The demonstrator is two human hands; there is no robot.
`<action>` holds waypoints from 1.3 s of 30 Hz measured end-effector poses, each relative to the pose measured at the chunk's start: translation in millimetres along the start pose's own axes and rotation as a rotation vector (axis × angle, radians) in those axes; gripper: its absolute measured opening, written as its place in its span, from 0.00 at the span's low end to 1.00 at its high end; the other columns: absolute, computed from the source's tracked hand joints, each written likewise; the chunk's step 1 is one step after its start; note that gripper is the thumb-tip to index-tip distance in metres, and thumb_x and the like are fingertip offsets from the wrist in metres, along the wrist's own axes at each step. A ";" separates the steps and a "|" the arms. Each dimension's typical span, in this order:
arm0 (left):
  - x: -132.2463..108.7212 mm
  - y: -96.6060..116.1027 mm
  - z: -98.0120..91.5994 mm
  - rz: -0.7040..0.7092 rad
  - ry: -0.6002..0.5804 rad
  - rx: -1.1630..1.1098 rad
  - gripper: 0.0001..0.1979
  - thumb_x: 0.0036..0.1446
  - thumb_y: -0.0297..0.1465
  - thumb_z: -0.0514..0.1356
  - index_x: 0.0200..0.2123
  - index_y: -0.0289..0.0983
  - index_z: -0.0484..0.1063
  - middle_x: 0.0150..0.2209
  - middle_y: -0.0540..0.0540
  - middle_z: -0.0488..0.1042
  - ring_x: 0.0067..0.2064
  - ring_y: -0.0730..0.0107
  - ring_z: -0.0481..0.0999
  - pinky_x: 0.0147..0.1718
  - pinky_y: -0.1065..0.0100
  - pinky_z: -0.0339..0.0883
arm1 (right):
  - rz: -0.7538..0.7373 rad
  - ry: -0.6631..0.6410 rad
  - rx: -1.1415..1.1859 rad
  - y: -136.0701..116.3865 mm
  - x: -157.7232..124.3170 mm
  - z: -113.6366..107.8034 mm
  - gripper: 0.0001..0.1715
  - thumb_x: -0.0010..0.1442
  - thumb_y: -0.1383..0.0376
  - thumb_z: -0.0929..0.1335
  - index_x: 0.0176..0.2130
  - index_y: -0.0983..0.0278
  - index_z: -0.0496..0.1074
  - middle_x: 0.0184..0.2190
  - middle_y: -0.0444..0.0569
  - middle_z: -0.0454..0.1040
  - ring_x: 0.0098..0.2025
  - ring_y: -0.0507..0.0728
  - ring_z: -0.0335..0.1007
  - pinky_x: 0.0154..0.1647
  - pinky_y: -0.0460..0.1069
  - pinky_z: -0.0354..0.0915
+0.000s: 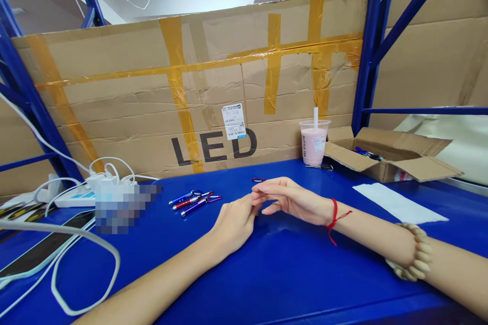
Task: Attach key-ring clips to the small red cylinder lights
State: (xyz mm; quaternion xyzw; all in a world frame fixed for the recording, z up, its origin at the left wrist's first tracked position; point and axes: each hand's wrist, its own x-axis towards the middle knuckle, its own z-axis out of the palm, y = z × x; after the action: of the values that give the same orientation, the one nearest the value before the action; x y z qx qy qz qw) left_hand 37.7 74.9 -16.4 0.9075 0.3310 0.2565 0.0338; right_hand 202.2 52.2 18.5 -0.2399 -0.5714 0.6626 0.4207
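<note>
My left hand [236, 223] and my right hand [285, 198] meet at the fingertips above the middle of the blue table. The left fingers are curled closed, and the right fingers are bent in against them. Just beyond the fingertips a small red carabiner clip [258, 180] shows; whatever it joins is hidden by the hands. To the left of my left hand lie several slim metal keychain flashlights [196, 201], blue, red and purple, with clips like this one.
A power strip [76, 198] with white cables and a phone [46, 244] occupy the left side. A pink drink cup [314, 142], a cardboard box [346, 155] and a white paper sheet [398, 203] are at the right. A cardboard wall [145, 111] closes off the back.
</note>
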 end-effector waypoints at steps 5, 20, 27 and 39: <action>-0.2 2.7 -1.9 -0.006 0.009 -0.026 0.06 0.62 0.24 0.48 0.40 0.37 0.62 0.36 0.55 0.66 0.35 0.76 0.67 0.28 0.78 0.54 | 0.003 0.043 -0.019 -0.2 0.4 0.6 0.10 0.49 0.64 0.68 0.27 0.71 0.69 0.22 0.45 0.67 0.25 0.46 0.65 0.25 0.41 0.67; 0.4 1.1 -1.8 0.004 0.004 -0.041 0.07 0.62 0.24 0.47 0.40 0.37 0.62 0.37 0.55 0.66 0.36 0.77 0.67 0.30 0.77 0.55 | 0.005 0.041 -0.096 0.8 -0.3 0.3 0.12 0.46 0.63 0.69 0.25 0.71 0.69 0.19 0.44 0.63 0.21 0.44 0.59 0.20 0.40 0.63; 1.2 1.6 -2.0 0.002 -0.001 -0.057 0.07 0.62 0.24 0.47 0.38 0.36 0.62 0.37 0.56 0.66 0.36 0.77 0.66 0.29 0.78 0.54 | 0.003 0.044 -0.113 1.3 1.6 -0.6 0.12 0.46 0.63 0.69 0.26 0.71 0.70 0.22 0.45 0.65 0.21 0.44 0.59 0.19 0.39 0.62; -0.1 0.2 -2.6 -0.041 -0.041 -0.055 0.11 0.58 0.19 0.48 0.36 0.38 0.66 0.36 0.56 0.66 0.35 0.77 0.67 0.29 0.78 0.53 | 0.071 0.075 -0.213 3.0 2.3 0.1 0.18 0.48 0.60 0.68 0.38 0.68 0.72 0.35 0.52 0.69 0.24 0.45 0.62 0.18 0.38 0.61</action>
State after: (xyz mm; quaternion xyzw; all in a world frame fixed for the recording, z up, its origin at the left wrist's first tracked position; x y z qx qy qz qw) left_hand 36.5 74.4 -14.2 0.9042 0.3417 0.2460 0.0709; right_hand 200.0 54.0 16.0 -0.3279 -0.6135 0.6033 0.3900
